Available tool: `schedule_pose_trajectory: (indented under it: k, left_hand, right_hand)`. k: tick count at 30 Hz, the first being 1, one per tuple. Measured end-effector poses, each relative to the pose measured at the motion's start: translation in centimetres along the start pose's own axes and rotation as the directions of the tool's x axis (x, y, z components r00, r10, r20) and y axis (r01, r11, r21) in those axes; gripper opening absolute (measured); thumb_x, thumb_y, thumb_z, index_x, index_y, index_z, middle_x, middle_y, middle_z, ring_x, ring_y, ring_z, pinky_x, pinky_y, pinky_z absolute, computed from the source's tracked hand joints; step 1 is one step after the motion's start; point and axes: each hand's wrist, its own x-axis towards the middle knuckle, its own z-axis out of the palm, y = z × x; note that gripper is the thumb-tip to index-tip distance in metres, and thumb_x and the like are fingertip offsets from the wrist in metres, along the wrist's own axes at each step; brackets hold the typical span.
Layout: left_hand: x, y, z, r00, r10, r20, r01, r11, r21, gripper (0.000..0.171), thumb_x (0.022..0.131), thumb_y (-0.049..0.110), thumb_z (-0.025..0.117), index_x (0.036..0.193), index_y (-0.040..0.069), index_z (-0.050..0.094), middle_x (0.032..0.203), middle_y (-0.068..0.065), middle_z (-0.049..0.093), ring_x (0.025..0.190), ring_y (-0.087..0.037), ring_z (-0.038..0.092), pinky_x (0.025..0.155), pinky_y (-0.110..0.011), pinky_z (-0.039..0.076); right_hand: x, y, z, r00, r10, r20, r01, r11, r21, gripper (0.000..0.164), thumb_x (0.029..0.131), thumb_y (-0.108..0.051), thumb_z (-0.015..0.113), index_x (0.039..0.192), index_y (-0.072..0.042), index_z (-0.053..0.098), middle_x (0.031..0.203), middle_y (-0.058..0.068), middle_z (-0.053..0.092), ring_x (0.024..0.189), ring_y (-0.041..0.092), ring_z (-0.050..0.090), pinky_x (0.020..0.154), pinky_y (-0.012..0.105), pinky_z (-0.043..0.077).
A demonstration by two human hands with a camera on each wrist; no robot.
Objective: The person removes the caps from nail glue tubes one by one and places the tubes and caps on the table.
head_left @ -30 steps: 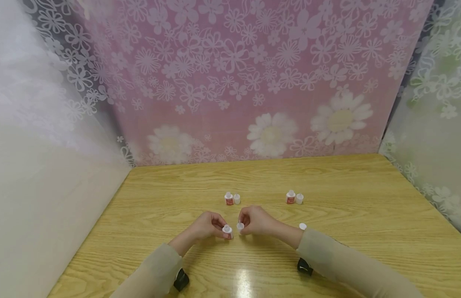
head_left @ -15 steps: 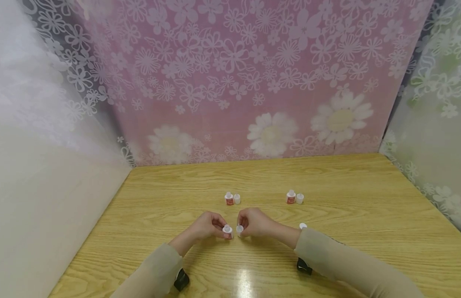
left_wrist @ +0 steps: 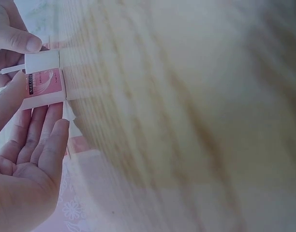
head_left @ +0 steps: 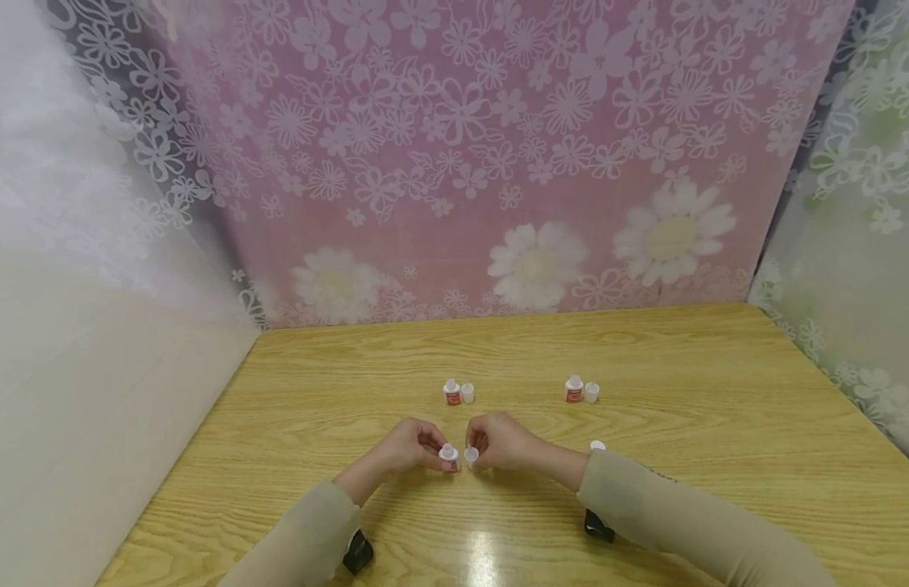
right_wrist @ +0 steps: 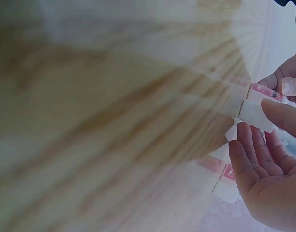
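My left hand (head_left: 408,445) grips a small white nail glue bottle (head_left: 448,456) with a red-pink label, uncapped and upright at the middle of the table. "NAILGLUE" is readable on the bottle (left_wrist: 45,82) in the left wrist view. Close at its right, my right hand (head_left: 502,441) pinches a white cap (head_left: 472,456) between thumb and fingers. This cap (left_wrist: 43,61) is upside down at the tabletop, its thin brush stem (left_wrist: 13,69) pointing up. The right wrist view has the cap (right_wrist: 255,114) side by side with the bottle (right_wrist: 266,92).
Farther back stand two more open bottles, one in the middle (head_left: 452,394) and one to the right (head_left: 574,390). Each has an upturned cap beside it, a middle cap (head_left: 467,393) and a right cap (head_left: 591,392). A white round top (head_left: 597,446) shows behind the right sleeve.
My right hand has shifted slightly left with the cap, closing the gap to the bottle. The left hand and its bottle have stayed in place.
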Motion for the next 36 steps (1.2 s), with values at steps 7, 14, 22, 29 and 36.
schedule_pose_trajectory:
  k: [7,14,22,29,36]
  left_hand:
    - [-0.3,0.2,-0.1,1.000,0.001,0.026,-0.001,1.000,-0.027,0.020,0.070,-0.009,0.068,0.088,-0.010,0.059,0.082,-0.020,0.064,0.075,-0.021,0.063,0.065,-0.029,0.048]
    - [-0.8,0.2,-1.2,0.999,0.027,-0.023,-0.025,0.997,0.079,0.025,0.070,0.003,0.073,0.091,-0.005,0.061,0.088,-0.013,0.064,0.081,-0.020,0.061,0.069,-0.031,0.048]
    - [-1.5,1.4,-1.6,0.985,0.133,-0.111,-0.108,0.972,0.210,0.032,0.077,0.020,0.070,0.095,-0.004,0.061,0.094,-0.011,0.062,0.086,-0.019,0.059,0.072,-0.032,0.046]
    - [-1.7,3.7,-0.3,0.964,0.218,-0.150,-0.166,0.941,0.294,0.026,0.082,0.023,0.065,0.098,0.003,0.063,0.099,-0.011,0.062,0.091,-0.021,0.057,0.078,-0.036,0.045]
    - [-0.6,5.1,1.5,0.955,0.273,-0.113,-0.229,0.926,0.299,0.024,0.082,0.022,0.064,0.099,0.004,0.063,0.103,-0.012,0.061,0.098,-0.024,0.056,0.083,-0.041,0.042]
  right_hand:
    - [-0.2,0.0,-0.2,1.000,0.009,0.028,-0.009,1.000,0.002,0.022,0.062,0.006,0.072,0.074,-0.002,0.055,0.066,0.001,0.055,0.062,0.008,0.049,0.056,0.022,0.042]
    - [-1.0,-0.4,-0.9,0.999,0.031,0.011,-0.031,0.999,-0.013,0.027,0.067,-0.001,0.073,0.088,-0.001,0.058,0.082,0.005,0.060,0.077,0.018,0.055,0.068,0.029,0.045]
    - [-2.8,-0.9,-2.4,0.999,0.014,-0.050,-0.019,0.994,-0.107,0.025,0.077,-0.014,0.067,0.098,-0.003,0.059,0.096,0.010,0.061,0.090,0.023,0.055,0.077,0.040,0.043]
    - [-4.3,-1.4,-4.1,0.995,-0.020,-0.094,0.008,0.992,-0.126,0.023,0.079,-0.013,0.066,0.099,-0.004,0.059,0.098,0.010,0.060,0.093,0.026,0.054,0.078,0.042,0.042]
    - [-6.0,-1.0,-5.6,0.987,-0.054,-0.151,0.030,0.987,-0.155,0.021,0.081,-0.017,0.065,0.099,-0.008,0.059,0.098,0.002,0.059,0.094,0.024,0.053,0.079,0.040,0.043]
